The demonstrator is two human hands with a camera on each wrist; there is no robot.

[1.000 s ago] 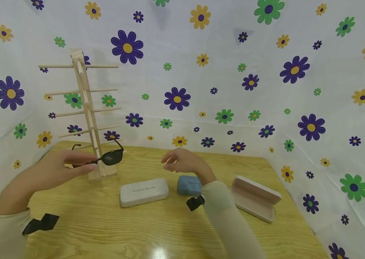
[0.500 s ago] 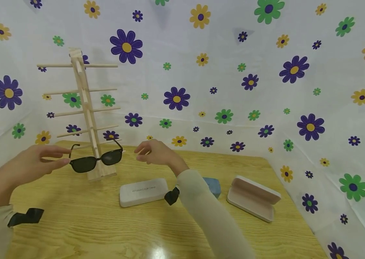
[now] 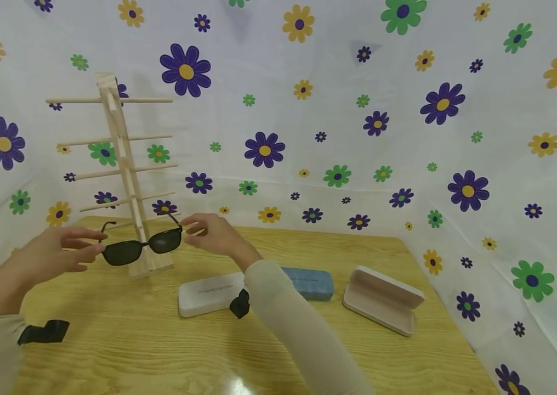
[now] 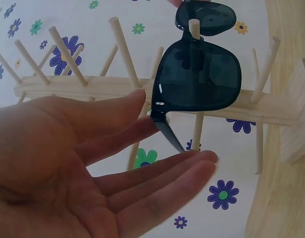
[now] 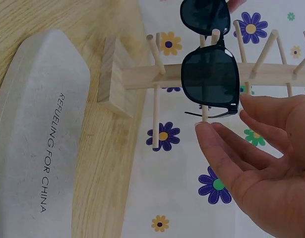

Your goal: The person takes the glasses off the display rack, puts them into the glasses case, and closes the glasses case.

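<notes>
Black-framed sunglasses (image 3: 123, 253) with dark lenses sit on the lower part of a wooden glasses rack (image 3: 128, 164), a peg showing between the lenses in both wrist views. My left hand (image 3: 54, 252) is at the hinge on their left end; in the left wrist view its thumb stands slightly off the frame, and its long fingers reach loosely beneath the temple. At the opposite end is my right hand (image 3: 216, 236), with thumb and fingers apart around the hinge. In the right wrist view, a fingertip lies close under the temple; contact cannot be told.
A closed white glasses case (image 3: 204, 296) lies in front of the rack. Partly behind my right forearm is a blue case (image 3: 313, 284). An opened white case (image 3: 382, 302) stands farther right on the wooden table (image 3: 160, 356). Flower-patterned cloth (image 3: 278, 115) surrounds the table.
My left hand has slid left from the bridge of the sunglasses to their left end. The right hand has come leftward to their right end. The sunglasses stay at the rack.
</notes>
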